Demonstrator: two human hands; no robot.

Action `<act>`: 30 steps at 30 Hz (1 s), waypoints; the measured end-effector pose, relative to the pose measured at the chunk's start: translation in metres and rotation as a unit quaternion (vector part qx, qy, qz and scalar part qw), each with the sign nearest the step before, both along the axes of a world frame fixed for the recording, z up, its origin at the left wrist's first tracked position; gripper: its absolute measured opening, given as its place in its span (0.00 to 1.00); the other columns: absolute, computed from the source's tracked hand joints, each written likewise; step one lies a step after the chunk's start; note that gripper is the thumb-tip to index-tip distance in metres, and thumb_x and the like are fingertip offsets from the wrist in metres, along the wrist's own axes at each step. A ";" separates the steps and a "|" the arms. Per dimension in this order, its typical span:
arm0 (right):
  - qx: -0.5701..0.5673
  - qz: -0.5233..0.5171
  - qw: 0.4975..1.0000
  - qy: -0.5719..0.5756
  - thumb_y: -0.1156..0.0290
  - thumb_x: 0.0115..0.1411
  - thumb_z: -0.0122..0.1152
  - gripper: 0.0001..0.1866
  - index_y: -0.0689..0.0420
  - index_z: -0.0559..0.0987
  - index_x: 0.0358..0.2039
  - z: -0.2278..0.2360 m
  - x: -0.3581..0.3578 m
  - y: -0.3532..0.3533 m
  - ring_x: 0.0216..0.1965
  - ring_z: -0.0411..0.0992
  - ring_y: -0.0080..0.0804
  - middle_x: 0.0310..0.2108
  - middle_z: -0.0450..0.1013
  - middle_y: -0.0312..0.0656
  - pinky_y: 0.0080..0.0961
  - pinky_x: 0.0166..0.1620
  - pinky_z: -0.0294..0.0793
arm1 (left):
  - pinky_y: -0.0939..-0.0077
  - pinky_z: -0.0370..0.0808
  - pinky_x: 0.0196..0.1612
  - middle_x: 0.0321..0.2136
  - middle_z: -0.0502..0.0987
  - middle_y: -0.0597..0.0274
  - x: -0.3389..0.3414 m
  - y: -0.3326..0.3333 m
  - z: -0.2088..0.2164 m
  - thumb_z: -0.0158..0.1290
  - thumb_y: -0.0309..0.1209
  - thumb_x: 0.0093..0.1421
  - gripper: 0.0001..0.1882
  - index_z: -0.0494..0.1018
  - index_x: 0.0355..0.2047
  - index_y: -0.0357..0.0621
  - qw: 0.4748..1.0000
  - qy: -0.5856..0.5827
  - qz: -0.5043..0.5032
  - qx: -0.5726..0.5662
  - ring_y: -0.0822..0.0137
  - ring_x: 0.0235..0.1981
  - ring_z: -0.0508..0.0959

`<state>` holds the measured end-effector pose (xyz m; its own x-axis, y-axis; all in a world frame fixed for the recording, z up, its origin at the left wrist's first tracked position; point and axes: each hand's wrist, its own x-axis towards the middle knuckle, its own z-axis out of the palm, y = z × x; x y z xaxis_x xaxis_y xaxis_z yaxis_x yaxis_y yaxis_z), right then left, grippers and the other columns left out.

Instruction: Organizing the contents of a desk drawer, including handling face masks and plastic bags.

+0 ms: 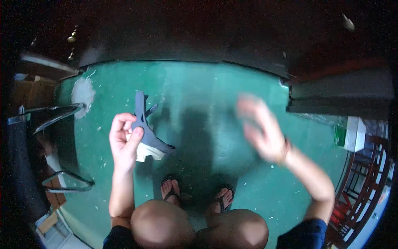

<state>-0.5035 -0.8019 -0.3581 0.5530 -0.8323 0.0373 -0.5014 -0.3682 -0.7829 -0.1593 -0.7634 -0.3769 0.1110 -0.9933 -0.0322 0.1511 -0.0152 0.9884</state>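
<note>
My left hand (126, 137) is closed, pinching a flat blue-grey forked piece (155, 142) between thumb and fingers. Narrow strips stick up from the piece's top, and its lower end points to the right. A cream-white layered piece (145, 152) sits under it, against the same fingers; I cannot tell whether the two are joined. Their exact kind is unclear. Off to the right, my right hand (261, 128) is raised over the floor, blurred by motion. Its fingers look stretched out with the thumb apart, and nothing shows in it.
Below is a green floor (224, 141) with a pale patch (83, 95) at left. My feet in dark sandals (224, 199) rest on it. Bent metal tube legs (68, 189) stand at left. Dark furniture (186, 41) spans the far side. A white-and-green box (354, 135) and wooden rack (365, 182) are right.
</note>
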 end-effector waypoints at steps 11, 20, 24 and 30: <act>0.121 0.181 0.970 0.107 0.60 0.57 0.52 0.18 0.50 0.77 0.46 0.142 0.114 0.202 0.55 0.65 0.40 0.50 0.70 0.39 0.49 0.57 0.60 | 0.83 0.66 0.34 0.30 0.66 0.71 0.079 0.146 0.245 0.55 0.24 0.55 0.11 0.67 0.37 0.44 0.945 -0.037 0.254 0.200 0.79 0.30 0.66; 0.042 0.229 0.957 0.173 0.57 0.53 0.56 0.21 0.54 0.76 0.46 0.252 0.111 0.251 0.60 0.57 0.41 0.56 0.66 0.40 0.39 0.58 0.58 | 0.74 0.72 0.44 0.36 0.77 0.63 0.028 0.333 0.448 0.56 0.29 0.58 0.09 0.73 0.39 0.43 0.927 -0.047 0.213 0.306 0.72 0.39 0.76; -0.032 0.210 0.966 0.146 0.57 0.55 0.54 0.21 0.55 0.76 0.46 0.284 0.085 0.293 0.58 0.59 0.41 0.55 0.67 0.40 0.38 0.56 0.60 | 0.72 0.73 0.42 0.34 0.78 0.62 0.033 0.436 0.452 0.59 0.34 0.55 0.14 0.73 0.42 0.48 0.901 -0.153 0.165 0.371 0.70 0.38 0.77; 0.428 0.269 0.752 0.423 0.52 0.61 0.47 0.26 0.57 0.72 0.53 0.332 -0.021 0.309 0.51 0.66 0.34 0.52 0.69 0.43 0.38 0.55 0.62 | 0.75 0.69 0.26 0.18 0.69 0.64 0.033 0.581 0.508 0.52 0.25 0.56 0.05 0.71 0.34 0.45 0.778 -0.224 0.532 0.250 0.73 0.20 0.68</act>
<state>-0.5241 -0.4930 -0.0264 0.3436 0.0015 -0.9391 -0.9120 -0.2382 -0.3340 -0.1267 -0.1827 0.1312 0.9724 -0.2075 -0.1069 -0.0161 -0.5164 0.8562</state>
